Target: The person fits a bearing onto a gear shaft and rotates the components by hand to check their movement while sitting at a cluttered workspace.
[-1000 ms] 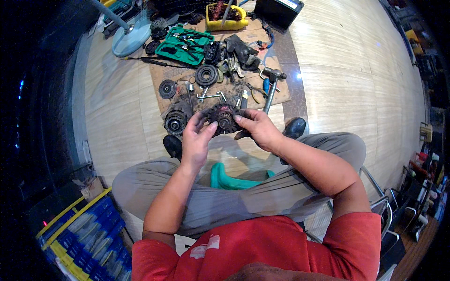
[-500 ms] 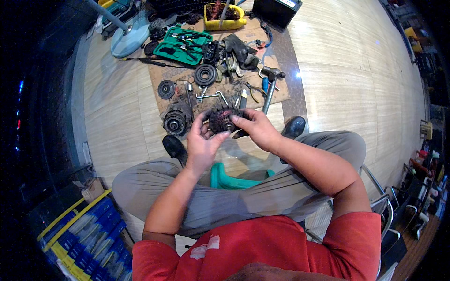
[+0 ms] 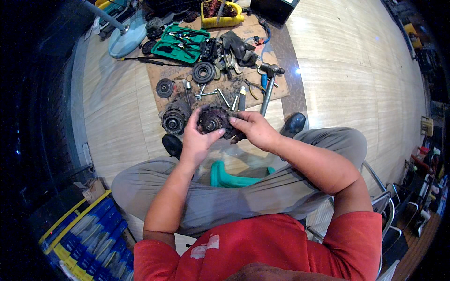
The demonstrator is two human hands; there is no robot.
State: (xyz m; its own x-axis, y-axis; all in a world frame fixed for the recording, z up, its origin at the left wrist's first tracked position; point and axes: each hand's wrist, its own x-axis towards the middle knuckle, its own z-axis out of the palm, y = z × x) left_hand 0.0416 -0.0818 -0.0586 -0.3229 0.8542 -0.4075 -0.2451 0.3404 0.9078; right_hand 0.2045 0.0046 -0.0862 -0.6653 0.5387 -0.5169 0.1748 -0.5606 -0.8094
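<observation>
Rusty toothed rotor part (image 3: 213,121) is gripped by left hand (image 3: 196,140) and right hand (image 3: 253,129) above the knees. Round housings (image 3: 175,118) and tools lie on cardboard (image 3: 154,77); disassembly appears well advanced, reassembly outstanding.

The round part (image 3: 213,121) between the hands is dark and rusty brown. The tool tray (image 3: 180,43) is green, the bin (image 3: 220,19) yellow, the stool (image 3: 229,175) teal. The shirt (image 3: 281,248) is red, the trousers (image 3: 225,196) grey, the floor (image 3: 347,79) pale wood-striped.
</observation>
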